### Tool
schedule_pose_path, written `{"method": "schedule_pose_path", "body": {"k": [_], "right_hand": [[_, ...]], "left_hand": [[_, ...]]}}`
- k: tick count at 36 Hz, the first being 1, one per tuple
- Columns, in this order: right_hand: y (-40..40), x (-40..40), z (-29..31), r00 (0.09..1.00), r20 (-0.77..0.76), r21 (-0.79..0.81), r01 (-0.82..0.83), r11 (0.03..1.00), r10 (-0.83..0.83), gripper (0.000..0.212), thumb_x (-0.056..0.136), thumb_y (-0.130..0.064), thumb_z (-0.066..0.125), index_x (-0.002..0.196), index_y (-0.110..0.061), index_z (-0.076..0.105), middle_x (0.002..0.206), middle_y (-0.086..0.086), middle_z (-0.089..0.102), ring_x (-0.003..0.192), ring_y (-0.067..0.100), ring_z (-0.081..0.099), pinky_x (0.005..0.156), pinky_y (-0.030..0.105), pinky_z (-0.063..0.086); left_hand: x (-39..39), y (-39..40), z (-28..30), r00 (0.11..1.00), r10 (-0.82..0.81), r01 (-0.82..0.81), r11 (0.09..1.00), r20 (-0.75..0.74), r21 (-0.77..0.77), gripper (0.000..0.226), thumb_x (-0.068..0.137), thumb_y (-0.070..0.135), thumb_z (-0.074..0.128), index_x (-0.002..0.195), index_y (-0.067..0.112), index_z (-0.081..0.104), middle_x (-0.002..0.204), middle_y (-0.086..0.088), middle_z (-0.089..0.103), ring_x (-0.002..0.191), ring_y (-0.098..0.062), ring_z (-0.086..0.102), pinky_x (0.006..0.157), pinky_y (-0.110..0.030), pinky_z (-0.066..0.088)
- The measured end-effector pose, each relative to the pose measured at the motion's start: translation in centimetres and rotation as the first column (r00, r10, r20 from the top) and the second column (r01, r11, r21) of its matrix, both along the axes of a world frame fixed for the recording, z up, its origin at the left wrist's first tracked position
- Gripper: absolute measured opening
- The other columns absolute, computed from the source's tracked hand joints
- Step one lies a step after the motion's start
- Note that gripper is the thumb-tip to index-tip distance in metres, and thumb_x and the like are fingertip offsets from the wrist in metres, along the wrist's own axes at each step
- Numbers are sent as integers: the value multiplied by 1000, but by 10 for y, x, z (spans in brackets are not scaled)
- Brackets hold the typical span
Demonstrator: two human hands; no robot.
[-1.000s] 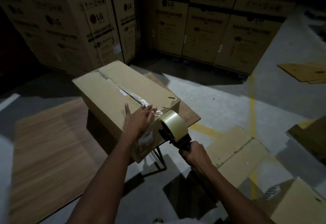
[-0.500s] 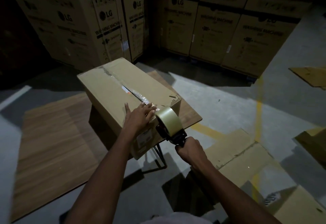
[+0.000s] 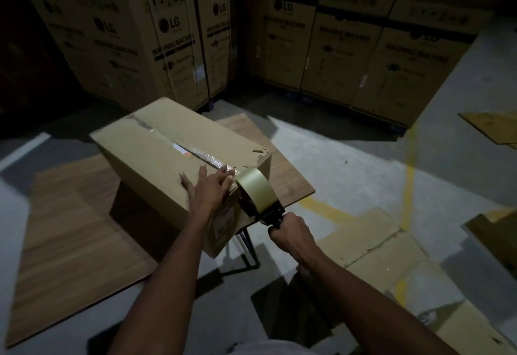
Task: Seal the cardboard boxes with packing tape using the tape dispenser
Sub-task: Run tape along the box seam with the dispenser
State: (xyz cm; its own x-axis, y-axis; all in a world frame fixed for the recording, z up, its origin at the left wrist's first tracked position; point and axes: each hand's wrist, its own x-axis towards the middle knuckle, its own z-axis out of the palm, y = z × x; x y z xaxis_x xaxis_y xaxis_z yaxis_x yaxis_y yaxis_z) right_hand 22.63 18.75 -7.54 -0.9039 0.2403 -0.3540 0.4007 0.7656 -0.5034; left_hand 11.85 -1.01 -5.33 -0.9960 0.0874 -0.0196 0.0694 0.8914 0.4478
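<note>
A brown cardboard box [image 3: 156, 159] lies on a low wooden table [image 3: 70, 215], its top flaps closed along a seam that carries shiny clear tape [image 3: 207, 159]. My left hand [image 3: 208, 189] presses flat on the box's near top edge, fingers spread beside the tape end. My right hand [image 3: 291, 233] grips the black handle of the tape dispenser [image 3: 256, 192], whose tan roll sits against the box's near end, at the seam.
Tall stacks of printed washing-machine cartons [image 3: 335, 47] wall off the back and left. Flattened cardboard sheets [image 3: 372, 240] lie on the concrete floor to the right, with another sheet [image 3: 492, 128] at far right. Black metal table legs [image 3: 246, 254] show under the near corner.
The dispenser has moved up from below the near edge until its roll meets the box's top corner. My left hand stays pressed on the box. The view has shifted slightly.
</note>
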Motion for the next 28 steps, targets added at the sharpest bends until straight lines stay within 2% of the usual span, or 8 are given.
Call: {"method": "schedule_pose_path", "body": {"k": [4, 9, 13, 16, 18, 20, 24, 28], "right_hand": [[4, -7, -1, 1000, 4, -13, -4, 1000, 4, 26, 88, -29, 65, 75, -21, 45, 73, 1, 54, 55, 19, 50, 47, 25, 30], [10, -12, 2, 1000, -3, 8, -17, 1000, 17, 25, 86, -33, 67, 77, -20, 49, 76, 3, 58, 57, 21, 55, 47, 26, 32], [12, -14, 3, 999, -21, 55, -35, 998, 36, 24, 89, -34, 67, 95, -12, 60, 85, 6, 62, 67, 26, 60, 52, 27, 38], [9, -16, 3, 998, -34, 71, -44, 997, 47, 28, 91, -34, 67, 105, -10, 62, 96, 10, 64, 73, 29, 62, 57, 29, 42], [6, -15, 3, 998, -37, 70, -39, 997, 42, 26, 91, -33, 66, 104, -10, 61, 96, 10, 64, 73, 29, 61, 58, 30, 43], [5, -14, 2, 999, -43, 57, -30, 998, 33, 25, 91, -31, 66, 103, -10, 60, 93, 8, 62, 71, 29, 59, 57, 30, 42], [3, -8, -2, 1000, -27, 14, -13, 1000, 13, 19, 89, -28, 64, 87, -12, 53, 77, 4, 55, 60, 23, 51, 51, 27, 32], [8, -4, -4, 999, -37, 9, -20, 1000, 20, 25, 90, -28, 64, 80, -14, 47, 72, 3, 51, 56, 20, 47, 49, 27, 30]], "left_hand": [[4, 4, 2, 997, 73, -73, 997, 5, 0, 41, 108, 49, 34, 143, 42, 54, 158, 17, 40, 157, -18, 6, 115, -67, -17], [7, 5, 5, 998, 58, -58, 998, 17, -17, 42, 109, 49, 31, 145, 43, 51, 159, 19, 37, 157, -19, 5, 115, -69, -15], [8, 5, 7, 998, 54, -53, 998, 30, -44, 44, 109, 49, 28, 148, 43, 48, 160, 19, 36, 157, -19, 5, 116, -68, -14], [10, 4, 7, 998, 52, -50, 998, 31, -44, 44, 110, 47, 28, 150, 41, 46, 159, 14, 40, 157, -20, 3, 116, -68, -16], [12, 4, 6, 998, 55, -55, 998, 13, -22, 44, 109, 46, 30, 149, 39, 47, 156, 11, 45, 157, -20, 4, 115, -67, -17], [13, 4, 6, 999, 53, -53, 999, 1, -5, 43, 109, 45, 31, 149, 39, 48, 158, 11, 43, 157, -21, 4, 115, -67, -17], [13, 5, 8, 998, 60, -60, 998, -13, -2, 44, 109, 46, 30, 148, 39, 49, 159, 12, 40, 157, -21, 6, 116, -66, -17], [13, 6, 9, 998, 64, -64, 998, -13, -8, 42, 109, 46, 32, 146, 42, 51, 160, 16, 38, 156, -22, 8, 116, -68, -15]]}}
